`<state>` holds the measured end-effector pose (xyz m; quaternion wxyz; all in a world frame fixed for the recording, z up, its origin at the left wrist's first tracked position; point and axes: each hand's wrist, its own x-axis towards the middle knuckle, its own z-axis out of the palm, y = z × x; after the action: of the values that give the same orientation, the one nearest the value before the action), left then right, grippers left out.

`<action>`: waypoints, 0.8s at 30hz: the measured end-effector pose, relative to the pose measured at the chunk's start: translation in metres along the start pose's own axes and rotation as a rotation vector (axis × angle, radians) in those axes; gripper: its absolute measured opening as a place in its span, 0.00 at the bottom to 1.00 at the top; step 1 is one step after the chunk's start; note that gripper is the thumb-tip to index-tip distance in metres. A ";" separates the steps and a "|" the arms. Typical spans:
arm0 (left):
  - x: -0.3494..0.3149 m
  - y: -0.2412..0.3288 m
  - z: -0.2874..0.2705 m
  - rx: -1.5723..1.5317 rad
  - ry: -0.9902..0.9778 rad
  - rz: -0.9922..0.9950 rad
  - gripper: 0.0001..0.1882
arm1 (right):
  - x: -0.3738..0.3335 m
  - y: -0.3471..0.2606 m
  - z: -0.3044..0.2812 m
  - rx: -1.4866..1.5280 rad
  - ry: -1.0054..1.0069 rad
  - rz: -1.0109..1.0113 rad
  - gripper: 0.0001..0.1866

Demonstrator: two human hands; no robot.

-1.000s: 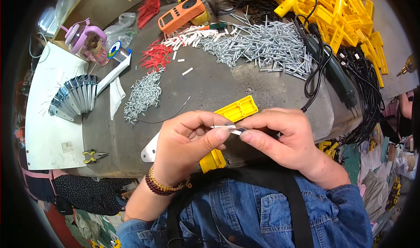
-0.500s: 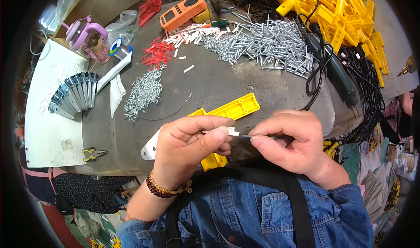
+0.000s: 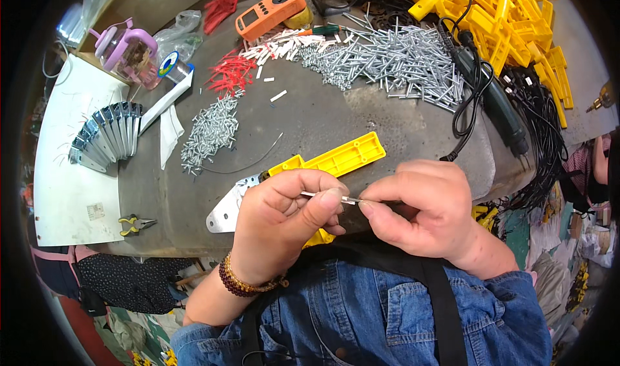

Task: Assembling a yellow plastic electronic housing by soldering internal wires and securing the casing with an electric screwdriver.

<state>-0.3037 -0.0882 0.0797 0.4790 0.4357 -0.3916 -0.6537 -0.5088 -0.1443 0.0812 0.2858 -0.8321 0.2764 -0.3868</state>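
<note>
My left hand (image 3: 287, 214) pinches a thin wire end with a small white sleeve (image 3: 345, 200) between thumb and forefinger. Facing it, my right hand (image 3: 423, 208) is closed on a thin dark wire (image 3: 357, 201), and the two ends meet in the small gap between my fingertips. Whether they are joined I cannot tell. Under and behind my hands lies a yellow plastic handle (image 3: 352, 156), partly hidden by my left hand. A silver metal plate (image 3: 223, 217) with holes sticks out to the left of it.
Silver screws (image 3: 213, 133), red sleeves (image 3: 231, 74), white sleeves (image 3: 279, 96) and long bolts (image 3: 400, 62) lie in piles. Farther off stand an orange meter (image 3: 270, 16) and yellow plastic parts (image 3: 497, 23). At right lies a corded dark tool (image 3: 497, 114); at left, pliers (image 3: 134, 225) and metal plates (image 3: 106, 136).
My hands have drawn slightly closer together. The white sleeve now shows less between my fingertips. More of the metal plate and its bracket shows beside my left hand.
</note>
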 end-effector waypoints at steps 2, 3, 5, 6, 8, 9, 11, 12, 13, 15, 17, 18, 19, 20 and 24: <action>0.000 -0.001 -0.001 -0.015 -0.008 0.002 0.10 | 0.000 0.001 0.001 0.003 -0.007 0.003 0.04; 0.000 -0.002 -0.002 -0.023 -0.023 0.003 0.10 | 0.000 0.001 0.001 0.007 -0.013 0.005 0.04; 0.000 -0.003 -0.003 -0.030 -0.035 0.005 0.10 | 0.000 0.000 0.000 0.006 -0.036 0.022 0.04; -0.001 -0.003 -0.001 0.017 -0.022 0.002 0.10 | 0.001 0.000 0.000 0.004 -0.058 0.038 0.04; 0.000 -0.004 -0.001 0.065 -0.007 0.002 0.10 | 0.002 0.001 0.000 0.014 -0.070 0.032 0.05; 0.001 -0.006 -0.002 0.173 0.019 0.099 0.09 | 0.003 0.001 0.001 0.022 -0.081 0.027 0.05; 0.002 -0.004 -0.003 0.282 0.049 0.202 0.09 | 0.002 0.006 -0.002 0.052 -0.115 0.033 0.06; 0.002 0.000 -0.003 0.431 0.051 0.238 0.07 | 0.002 0.008 -0.004 0.082 -0.148 0.043 0.07; 0.002 0.004 -0.003 0.580 0.055 0.272 0.06 | 0.002 0.008 -0.005 0.081 -0.150 0.037 0.07; -0.001 0.008 -0.001 0.565 0.058 0.234 0.07 | -0.001 0.005 -0.006 0.101 -0.201 0.096 0.08; -0.001 0.008 -0.003 0.549 0.062 0.196 0.08 | 0.001 -0.002 -0.010 0.206 -0.242 0.167 0.07; -0.002 0.008 -0.004 0.461 0.031 0.102 0.08 | 0.002 -0.004 -0.011 0.310 -0.276 0.243 0.07; -0.002 0.007 -0.006 0.372 0.001 0.008 0.08 | 0.002 -0.001 -0.009 0.327 -0.266 0.250 0.10; -0.002 0.007 -0.006 0.369 0.002 0.010 0.08 | 0.001 -0.001 -0.007 0.325 -0.269 0.250 0.10; 0.000 0.006 -0.011 0.456 -0.057 0.053 0.08 | 0.001 0.002 -0.006 0.495 -0.301 0.367 0.20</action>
<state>-0.2918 -0.0909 0.0814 0.3741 0.5036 -0.5539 -0.5474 -0.5140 -0.1478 0.0831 0.5814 -0.7217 0.2741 -0.2570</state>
